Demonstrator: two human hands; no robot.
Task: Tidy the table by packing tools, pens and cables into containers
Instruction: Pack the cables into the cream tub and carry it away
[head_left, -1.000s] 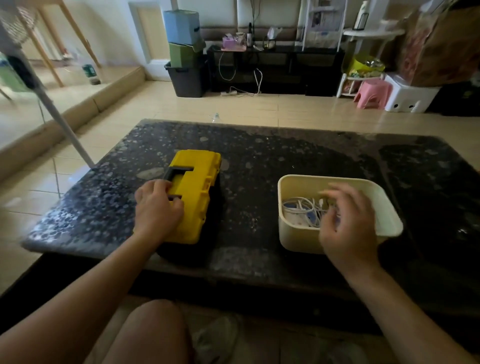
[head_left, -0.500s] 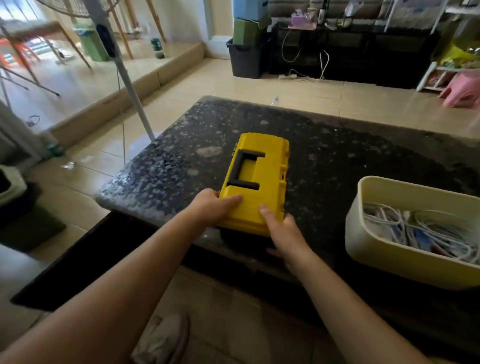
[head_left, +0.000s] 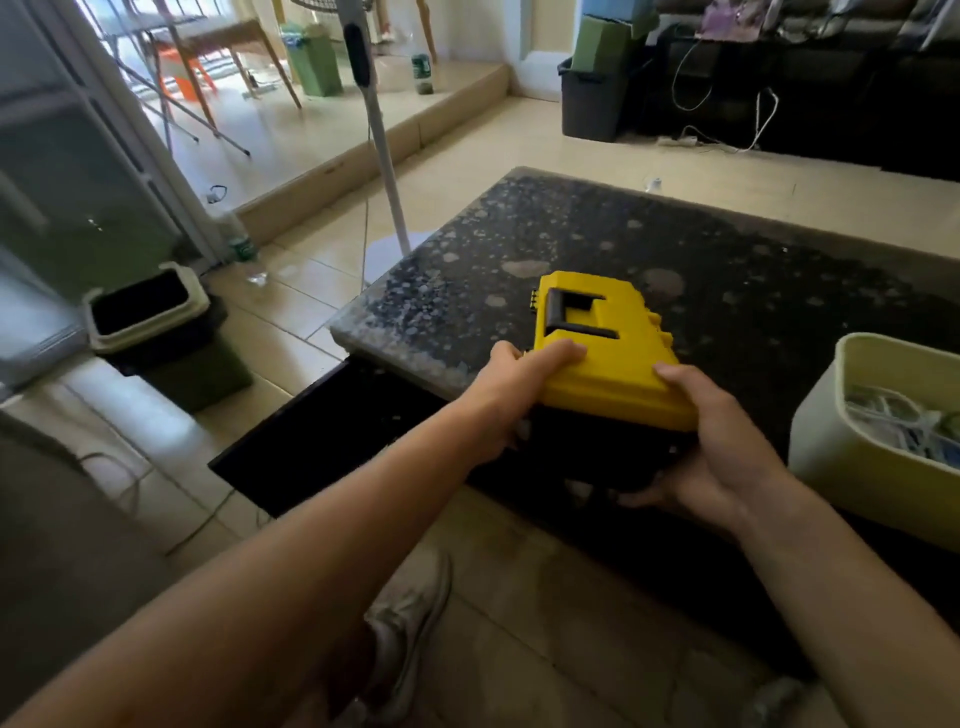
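Obs., head view.

Yellow toolbox (head_left: 608, 358): lid closed, black carry handle folded flat into its recess on top, black base below. It sits at the near-left corner of the dark speckled counter (head_left: 571, 234), long axis running away from the person, near end at the counter's front edge. Whether the base rests on the counter or is raised off it cannot be told.

Right hand (head_left: 722, 452): gripping the toolbox at its near-right corner. Thumb lies on the yellow lid; fingers (head_left: 641, 500) curl under the black base.

Left hand (head_left: 511, 395): gripping the near-left corner of the same box. One digit lies along the lid edge (the others wrap down the side, mostly hidden). Both hands closed around the box, none free.

Cream tub (head_left: 852, 457): on the counter to the right of the toolbox, near but not touching it, partly cut by the frame edge. Inside it, a tangle of white cables (head_left: 893, 421); individual items too blurred to separate.

Surroundings: tiled floor (head_left: 519, 150); a black waste bin with a pale rim (head_left: 150, 332) on the floor to the left of the counter; a white pole (head_left: 382, 150) standing by the counter's left edge; a grey shoe (head_left: 410, 623) below, between the forearms; a dark bin (head_left: 592, 104) with coloured boxes stacked on it at the far wall.
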